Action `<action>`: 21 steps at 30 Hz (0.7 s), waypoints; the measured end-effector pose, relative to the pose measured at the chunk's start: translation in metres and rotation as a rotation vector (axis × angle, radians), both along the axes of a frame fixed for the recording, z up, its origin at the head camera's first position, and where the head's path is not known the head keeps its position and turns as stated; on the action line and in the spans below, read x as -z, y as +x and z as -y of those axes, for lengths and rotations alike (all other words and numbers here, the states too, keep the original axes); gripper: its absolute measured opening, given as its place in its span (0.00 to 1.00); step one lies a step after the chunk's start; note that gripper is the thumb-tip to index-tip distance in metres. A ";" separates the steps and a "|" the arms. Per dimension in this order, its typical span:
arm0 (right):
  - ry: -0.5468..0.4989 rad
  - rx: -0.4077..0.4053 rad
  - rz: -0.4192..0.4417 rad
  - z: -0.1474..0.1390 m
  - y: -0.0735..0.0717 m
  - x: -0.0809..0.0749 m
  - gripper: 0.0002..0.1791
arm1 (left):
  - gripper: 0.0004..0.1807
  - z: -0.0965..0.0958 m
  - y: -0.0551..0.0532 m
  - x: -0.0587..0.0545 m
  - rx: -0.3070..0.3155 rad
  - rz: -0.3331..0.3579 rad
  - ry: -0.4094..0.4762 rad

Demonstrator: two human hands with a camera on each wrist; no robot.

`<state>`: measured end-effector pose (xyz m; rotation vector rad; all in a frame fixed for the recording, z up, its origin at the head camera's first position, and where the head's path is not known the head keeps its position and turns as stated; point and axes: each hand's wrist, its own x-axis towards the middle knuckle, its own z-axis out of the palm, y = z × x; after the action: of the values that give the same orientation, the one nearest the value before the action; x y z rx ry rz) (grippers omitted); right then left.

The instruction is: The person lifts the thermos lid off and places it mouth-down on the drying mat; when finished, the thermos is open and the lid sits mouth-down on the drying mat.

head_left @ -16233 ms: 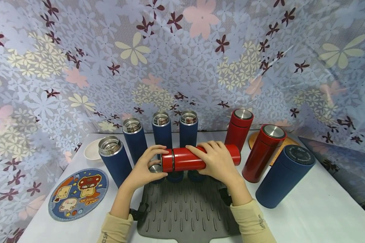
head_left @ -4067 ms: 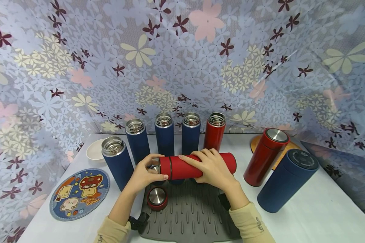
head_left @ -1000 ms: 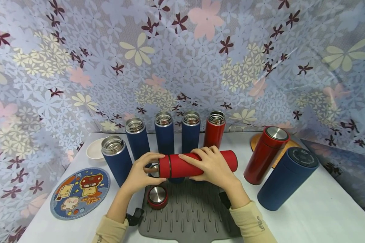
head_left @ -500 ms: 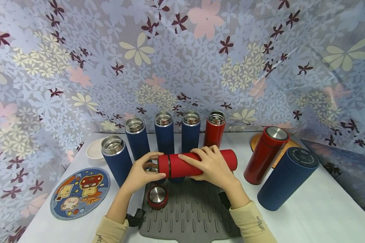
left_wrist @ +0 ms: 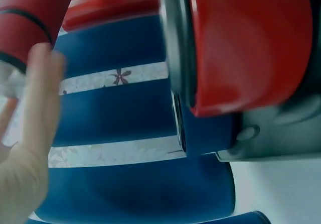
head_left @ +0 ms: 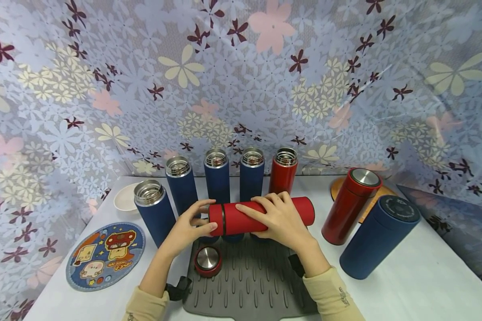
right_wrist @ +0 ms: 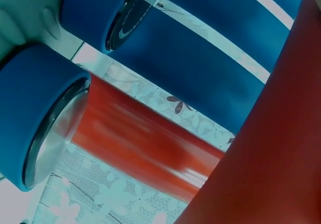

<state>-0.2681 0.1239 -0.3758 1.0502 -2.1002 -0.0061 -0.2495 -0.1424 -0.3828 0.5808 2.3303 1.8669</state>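
Note:
A matte red thermos (head_left: 245,218) lies level in the air above the grey mat, its lid end to the left. My right hand (head_left: 283,220) grips its body from above. Around the lid (head_left: 216,219) are the thumb and fingers of my left hand (head_left: 184,229); the left wrist view shows these fingers (left_wrist: 42,93) blurred at that end. A dark ring marks the seam, and no gap shows there. Below, a red lid (head_left: 208,261) with a steel top sits on the mat. Several blue lids (head_left: 233,238) stand behind it, partly hidden by the thermos.
Several lidless blue thermoses (head_left: 149,209) and one lidless red thermos (head_left: 283,171) stand in a row behind. At right are a capped red thermos (head_left: 350,209) and a capped blue one (head_left: 379,236). The grey mat (head_left: 249,285) lies in front; a round cartoon mat (head_left: 104,256) is left.
Since the oldest frame, a glossy red thermos has gone from my hands to the back row, lidless, its lid on the mat; I hold a matte one. Lately, my left fingers shift around its lid.

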 end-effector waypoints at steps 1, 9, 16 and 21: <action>0.000 0.002 0.000 0.000 0.000 0.000 0.48 | 0.39 0.001 0.000 0.001 0.025 -0.039 -0.008; 0.002 0.011 -0.012 -0.003 0.000 -0.003 0.47 | 0.33 0.002 -0.001 0.004 0.094 -0.309 0.003; 0.006 0.010 -0.010 -0.002 -0.001 -0.002 0.47 | 0.32 0.001 -0.001 0.004 0.042 -0.206 0.023; 0.003 0.007 -0.017 -0.001 -0.001 -0.001 0.47 | 0.34 0.001 -0.001 0.002 0.041 -0.066 0.056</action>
<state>-0.2686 0.1251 -0.3744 1.0408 -2.0891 -0.0213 -0.2506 -0.1433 -0.3852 0.7018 2.2931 1.9293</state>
